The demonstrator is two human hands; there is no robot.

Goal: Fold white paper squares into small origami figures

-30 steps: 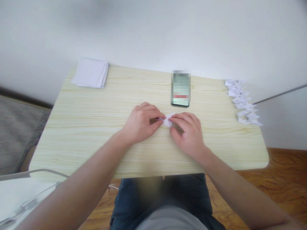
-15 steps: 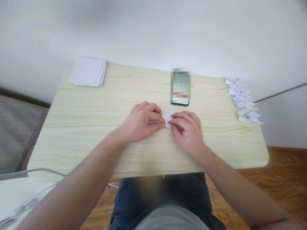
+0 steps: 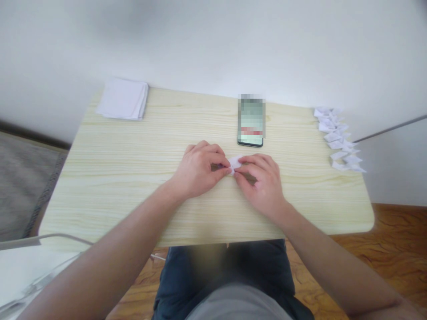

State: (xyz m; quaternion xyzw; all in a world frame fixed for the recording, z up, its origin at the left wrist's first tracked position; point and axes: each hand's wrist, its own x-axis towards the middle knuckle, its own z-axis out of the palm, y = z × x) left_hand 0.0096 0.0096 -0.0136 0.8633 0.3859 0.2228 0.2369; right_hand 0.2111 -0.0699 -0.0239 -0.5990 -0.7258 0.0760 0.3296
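A small folded piece of white paper (image 3: pixel 236 162) is pinched between my two hands, low over the middle of the table (image 3: pixel 133 155). My left hand (image 3: pixel 203 169) grips its left side with thumb and index finger. From the other side, my right hand (image 3: pixel 262 178) holds the paper's right part between thumb and fingers. My fingertips nearly meet and cover much of the paper, so its exact shape is hidden. Just beyond the hands lies a phone (image 3: pixel 251 121) with its screen lit and blurred out.
A stack of white paper sheets (image 3: pixel 122 98) lies at the back left of the table. Several folded white paper figures (image 3: pixel 336 138) stand in a row along the right edge. A white surface with a cable (image 3: pixel 66 238) is at the lower left. A wall rises behind the table.
My left hand has shifted slightly to the right, bringing its fingertips closer to the right hand's. The right thumb has moved a little left along the paper's near edge, and less of the paper shows.
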